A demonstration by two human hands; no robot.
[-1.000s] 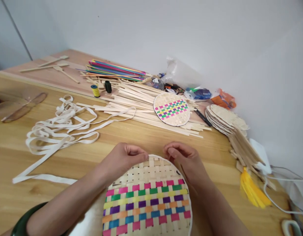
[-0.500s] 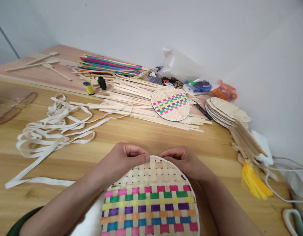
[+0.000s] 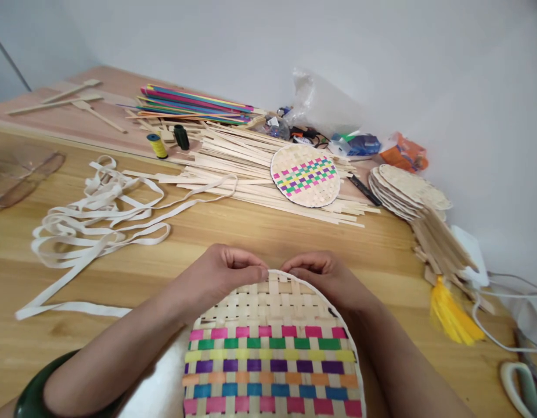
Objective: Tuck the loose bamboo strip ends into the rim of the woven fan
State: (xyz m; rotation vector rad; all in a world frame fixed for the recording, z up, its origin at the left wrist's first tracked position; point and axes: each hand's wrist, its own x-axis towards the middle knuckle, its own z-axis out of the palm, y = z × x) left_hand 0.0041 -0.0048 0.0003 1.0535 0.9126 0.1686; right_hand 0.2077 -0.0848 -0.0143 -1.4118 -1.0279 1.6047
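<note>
A round woven bamboo fan panel (image 3: 272, 354), with rows of pink, green, yellow, purple, orange and blue strips, stands tilted before me. White edging tape (image 3: 314, 284) runs along its top and right rim. My left hand (image 3: 227, 273) pinches the top rim, thumb on the near face. Close beside it, my right hand (image 3: 327, 278) is closed on the same rim from the right, its fingertips partly behind the edge. A long white cotton tape (image 3: 89, 255) lies in loose loops on the left, one end running under my left forearm. The panel's lower part is out of view.
Pale bamboo strips (image 3: 233, 168) and coloured strips (image 3: 194, 104) lie at the back. A finished-looking woven disc (image 3: 305, 177) rests on them. Yellow (image 3: 157, 146) and dark green (image 3: 181, 137) thread spools stand left. Stacked fans (image 3: 407, 188), a yellow tassel (image 3: 455, 316) and scissors (image 3: 514, 386) are right.
Both hands stay pinched at the top rim, with the fingertips slightly shifted. The panel sits a little further right in view, and the background has moved up slightly.
</note>
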